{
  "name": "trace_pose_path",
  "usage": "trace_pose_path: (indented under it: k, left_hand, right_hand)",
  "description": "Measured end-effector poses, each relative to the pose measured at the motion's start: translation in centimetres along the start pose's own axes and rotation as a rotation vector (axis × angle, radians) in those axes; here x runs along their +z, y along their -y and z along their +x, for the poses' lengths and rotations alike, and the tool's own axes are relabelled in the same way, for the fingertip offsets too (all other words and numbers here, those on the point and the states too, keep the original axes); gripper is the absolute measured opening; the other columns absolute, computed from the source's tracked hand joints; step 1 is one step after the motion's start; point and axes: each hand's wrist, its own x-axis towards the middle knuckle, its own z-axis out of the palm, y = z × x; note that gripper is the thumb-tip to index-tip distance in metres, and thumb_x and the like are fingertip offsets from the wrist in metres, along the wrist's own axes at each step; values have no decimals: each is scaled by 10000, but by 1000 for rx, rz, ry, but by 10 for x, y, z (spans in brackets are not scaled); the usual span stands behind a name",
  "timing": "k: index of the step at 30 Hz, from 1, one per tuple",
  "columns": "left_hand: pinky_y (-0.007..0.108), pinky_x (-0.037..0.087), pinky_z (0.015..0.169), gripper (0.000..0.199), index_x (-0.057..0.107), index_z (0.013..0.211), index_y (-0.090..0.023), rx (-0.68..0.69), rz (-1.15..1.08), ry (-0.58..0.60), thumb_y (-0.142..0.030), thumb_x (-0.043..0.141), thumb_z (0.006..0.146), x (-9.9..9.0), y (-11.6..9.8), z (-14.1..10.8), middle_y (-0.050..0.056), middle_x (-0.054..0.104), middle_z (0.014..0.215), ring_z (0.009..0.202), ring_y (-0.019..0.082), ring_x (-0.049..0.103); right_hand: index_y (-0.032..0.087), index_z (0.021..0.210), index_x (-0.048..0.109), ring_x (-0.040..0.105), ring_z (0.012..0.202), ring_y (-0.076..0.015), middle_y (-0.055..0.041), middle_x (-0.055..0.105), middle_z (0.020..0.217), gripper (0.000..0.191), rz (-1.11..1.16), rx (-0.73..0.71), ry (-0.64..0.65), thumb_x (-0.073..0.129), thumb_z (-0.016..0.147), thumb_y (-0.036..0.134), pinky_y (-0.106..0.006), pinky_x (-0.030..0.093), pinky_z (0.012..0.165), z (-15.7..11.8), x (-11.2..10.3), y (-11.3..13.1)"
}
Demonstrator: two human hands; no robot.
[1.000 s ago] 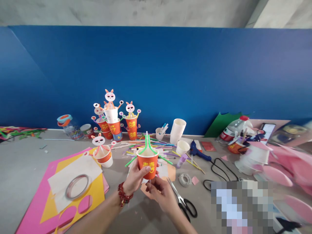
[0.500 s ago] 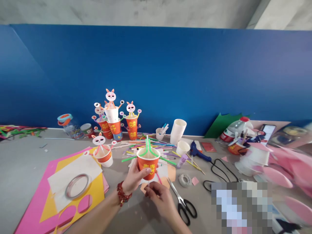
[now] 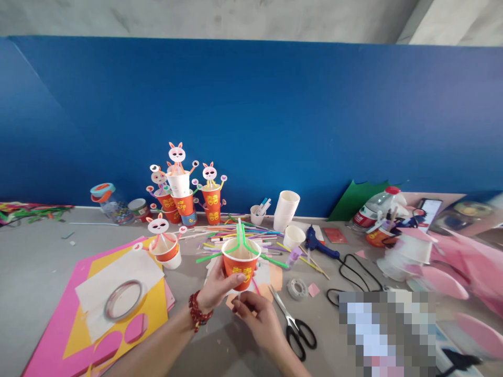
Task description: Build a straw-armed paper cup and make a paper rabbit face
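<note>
My left hand (image 3: 222, 285) is wrapped around an orange paper cup (image 3: 240, 268) with yellow characters, held upright above the table. A white straw (image 3: 239, 229) rises from inside the cup. Green bendy strips (image 3: 245, 242) join it and spread out over the rim to both sides. Just under the cup's base, my right hand (image 3: 255, 311) is closed in a pinch on what looks like the straw's thin lower end, mostly hidden by the fingers. Black-handled scissors (image 3: 293, 324) lie to the right of that hand. Behind the cup are scattered coloured sticks (image 3: 220, 233).
Finished rabbit-faced cups (image 3: 212, 201) stand at the back left, with another rabbit cup (image 3: 165, 248) nearer. Yellow and pink sheets (image 3: 155, 303) carry a tape roll (image 3: 124, 300). To the right are stacked white cups (image 3: 286, 209), a blue glue gun (image 3: 320, 244) and clear tape (image 3: 297, 288).
The cup has shifted very slightly to the right in view and tilts a little differently. Both hands keep nearly the same place and grip.
</note>
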Motion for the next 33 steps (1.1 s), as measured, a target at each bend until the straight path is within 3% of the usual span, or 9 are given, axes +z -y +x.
trace_pose_path:
  k: [7, 11, 13, 16, 21, 25, 29, 33]
  left_hand:
    - [337, 551, 717, 502, 622, 1105, -147, -26, 128, -23, -420, 810, 727, -5, 4, -2, 101, 735, 902, 798, 245, 693]
    - [398, 499, 949, 699, 569, 1298, -186, 65, 164, -24, -470, 812, 708, -5, -3, 1, 121, 700, 1117, 1051, 293, 651]
    - [425, 416, 1066, 843, 478, 1403, -230, 146, 119, -3, -530, 812, 689, -5, -14, 4, 133, 613, 1304, 1232, 321, 556]
    - [462, 390, 1088, 954, 406, 1456, -248, 209, 59, 73, -665, 758, 674, -6, -37, 11, 152, 488, 1448, 1334, 357, 454]
    - [504, 374, 1103, 1002, 429, 1454, -168, 62, -19, 189, -839, 531, 717, -21, -72, 22, 194, 414, 1510, 1378, 395, 395]
    - [480, 359, 1126, 759, 482, 1417, -207, -53, 169, 237, -624, 653, 806, -31, -84, 31, 163, 396, 1537, 1387, 364, 410]
    - [515, 307, 1158, 871, 399, 1471, -259, -143, 462, 340, -371, 833, 723, -28, -89, 37, 151, 410, 1529, 1413, 354, 389]
    - [552, 289, 1159, 910, 413, 1459, -241, -127, 600, 349, -240, 866, 670, -19, -91, 36, 169, 410, 1518, 1418, 362, 382]
  right_hand:
    - [161, 817, 709, 623, 719, -197, -68, 711, 767, 420, -7, -69, -61, 582, 905, 552, -257, 458, 625, 2, -5, 2]
    - [161, 835, 734, 655, 721, -206, -78, 730, 778, 436, 37, -51, -47, 580, 905, 562, -245, 454, 594, 2, -3, 1]
    - [161, 834, 742, 655, 701, -203, -76, 731, 771, 437, 48, -48, -61, 585, 900, 564, -241, 444, 577, 2, -2, -1]
    - [158, 794, 736, 633, 666, -193, -69, 721, 734, 443, 2, -51, -96, 574, 903, 556, -243, 423, 570, 3, -1, -5]
    - [157, 744, 714, 612, 660, -188, -58, 705, 704, 419, -102, -55, -115, 556, 916, 504, -245, 396, 577, 3, -3, -9]
    - [160, 776, 724, 611, 674, -190, -62, 707, 730, 374, -142, -72, -109, 557, 919, 463, -250, 400, 587, 4, -2, -11]
    - [166, 771, 719, 614, 696, -197, -64, 699, 724, 360, -178, -70, -85, 551, 921, 447, -257, 419, 611, 5, -1, -17]
    - [167, 757, 709, 609, 694, -189, -57, 690, 718, 323, -155, -37, -88, 562, 909, 412, -248, 419, 605, 5, -2, -20]
